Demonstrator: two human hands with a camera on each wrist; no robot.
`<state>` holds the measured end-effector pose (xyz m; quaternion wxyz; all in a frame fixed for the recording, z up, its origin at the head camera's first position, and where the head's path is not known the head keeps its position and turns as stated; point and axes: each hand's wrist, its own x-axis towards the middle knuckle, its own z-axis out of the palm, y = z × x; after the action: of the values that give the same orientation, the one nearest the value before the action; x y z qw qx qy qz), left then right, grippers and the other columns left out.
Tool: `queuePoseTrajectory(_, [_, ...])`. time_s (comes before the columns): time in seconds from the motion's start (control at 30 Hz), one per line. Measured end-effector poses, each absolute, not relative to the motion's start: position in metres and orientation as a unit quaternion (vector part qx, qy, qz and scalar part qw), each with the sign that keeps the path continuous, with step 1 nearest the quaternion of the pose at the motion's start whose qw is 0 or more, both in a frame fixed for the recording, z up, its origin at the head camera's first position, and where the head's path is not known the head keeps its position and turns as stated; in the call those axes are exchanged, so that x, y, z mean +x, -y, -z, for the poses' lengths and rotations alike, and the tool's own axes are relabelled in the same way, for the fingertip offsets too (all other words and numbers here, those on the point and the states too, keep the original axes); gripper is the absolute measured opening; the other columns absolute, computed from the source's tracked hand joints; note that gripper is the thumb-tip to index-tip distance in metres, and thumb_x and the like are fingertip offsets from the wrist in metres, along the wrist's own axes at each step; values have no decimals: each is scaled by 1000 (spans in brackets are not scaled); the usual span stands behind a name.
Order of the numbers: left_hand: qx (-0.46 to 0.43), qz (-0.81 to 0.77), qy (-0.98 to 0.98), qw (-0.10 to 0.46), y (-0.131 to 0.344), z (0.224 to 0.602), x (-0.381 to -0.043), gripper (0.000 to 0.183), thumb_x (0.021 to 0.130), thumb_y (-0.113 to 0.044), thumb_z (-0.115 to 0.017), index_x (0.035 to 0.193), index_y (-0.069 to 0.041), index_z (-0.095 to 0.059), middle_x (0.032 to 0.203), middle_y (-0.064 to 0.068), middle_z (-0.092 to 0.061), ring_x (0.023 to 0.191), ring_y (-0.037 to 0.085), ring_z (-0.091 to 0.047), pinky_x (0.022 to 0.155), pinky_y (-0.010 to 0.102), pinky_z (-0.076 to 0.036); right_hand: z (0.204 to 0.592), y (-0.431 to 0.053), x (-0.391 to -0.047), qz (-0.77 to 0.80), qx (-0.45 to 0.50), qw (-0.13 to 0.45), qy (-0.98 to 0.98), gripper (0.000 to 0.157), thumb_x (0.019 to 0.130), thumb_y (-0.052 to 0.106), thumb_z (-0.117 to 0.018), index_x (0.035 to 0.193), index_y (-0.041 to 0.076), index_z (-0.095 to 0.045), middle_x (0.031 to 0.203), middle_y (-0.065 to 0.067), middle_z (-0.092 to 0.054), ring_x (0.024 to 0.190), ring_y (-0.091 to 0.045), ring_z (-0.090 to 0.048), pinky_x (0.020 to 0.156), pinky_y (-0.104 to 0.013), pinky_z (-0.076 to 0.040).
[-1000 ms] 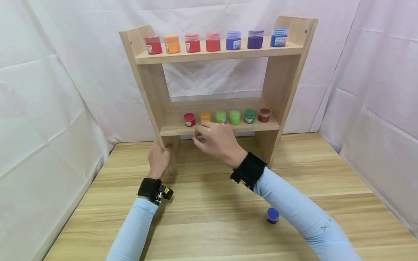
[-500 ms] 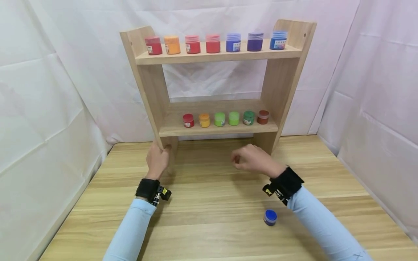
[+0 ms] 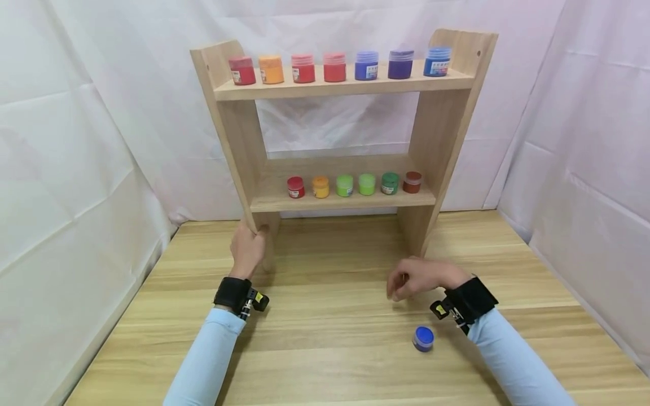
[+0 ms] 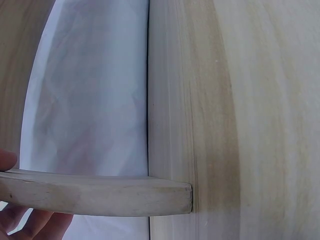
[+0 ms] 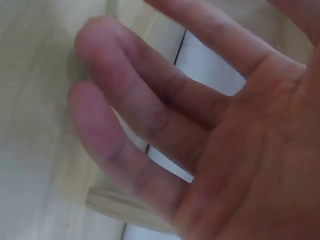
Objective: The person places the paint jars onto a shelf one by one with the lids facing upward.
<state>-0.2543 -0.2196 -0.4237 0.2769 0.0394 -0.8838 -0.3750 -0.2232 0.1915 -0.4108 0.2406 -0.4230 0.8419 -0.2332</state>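
My left hand (image 3: 247, 249) holds the lower front edge of the wooden shelf's left side panel (image 3: 229, 132). In the left wrist view the thumb lies on one face of that panel (image 4: 100, 195) and curled fingers (image 4: 40, 225) on the other. Above the tabletop, in front of the shelf's right leg, hovers my right hand (image 3: 422, 276), its fingers loosely bent. Nothing shows against its palm in the right wrist view, where the fingers (image 5: 145, 110) are apart. A small blue-lidded paint jar (image 3: 423, 339) stands on the table, just nearer to me than that hand.
Several paint jars, among them an orange jar (image 3: 271, 70), line the upper shelf board (image 3: 335, 87). Another row, with a dark green jar (image 3: 390, 184), stands on the lower board (image 3: 345, 204). White cloth (image 3: 86, 129) hangs behind and along both sides of the wood-grain table (image 3: 315, 338).
My right hand has left the front of the lower shelf's jars, moving right and down toward the blue jar. The left hand keeps its hold on the side panel.
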Motion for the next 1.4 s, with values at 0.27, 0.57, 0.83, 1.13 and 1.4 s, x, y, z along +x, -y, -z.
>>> queuePoseTrajectory(0.27, [39, 381, 883, 273, 217, 426, -248, 31, 86, -22, -57, 115, -11, -59, 108, 10, -64, 88, 27, -60, 68, 47, -43, 410, -214, -213, 309, -458, 360, -752, 24, 84, 20, -71, 104, 7, -71, 84, 1, -68, 72, -4, -58, 62, -21, -47])
queuePoseTrajectory(0.57, [47, 374, 884, 277, 219, 426, -250, 30, 86, -23, -58, 112, -9, -57, 105, 12, -64, 87, 29, -60, 68, 48, -44, 402, -216, -198, 332, -463, 429, -701, 37, 73, 13, -79, 106, 1, -69, 87, -21, -65, 73, -16, -63, 63, -26, -51])
queuePoseTrajectory(0.83, [40, 376, 881, 284, 217, 423, -252, 30, 86, -21, -58, 113, -8, -59, 106, 12, -64, 87, 29, -60, 67, 48, -45, 401, -206, -193, 295, -439, 434, -729, 30, 71, 4, -77, 100, 8, -73, 87, -16, -65, 69, -11, -59, 59, -20, -47])
queuePoseTrajectory(1.13, [39, 379, 881, 281, 216, 421, -255, 32, 86, -21, -57, 116, -9, -58, 108, 12, -63, 89, 28, -60, 68, 48, -45, 407, -204, -193, 301, -441, 452, -714, 27, 72, 2, -75, 99, 6, -72, 86, -10, -66, 71, -12, -61, 60, -21, -49])
queuePoseTrajectory(1.4, [39, 379, 881, 281, 219, 423, -255, 34, 87, -21, -56, 118, -9, -57, 110, 12, -63, 91, 28, -60, 70, 48, -45, 412, -200, -197, 318, -451, 449, -703, 18, 79, -1, -68, 97, 3, -71, 88, -4, -68, 75, -11, -61, 63, -23, -49])
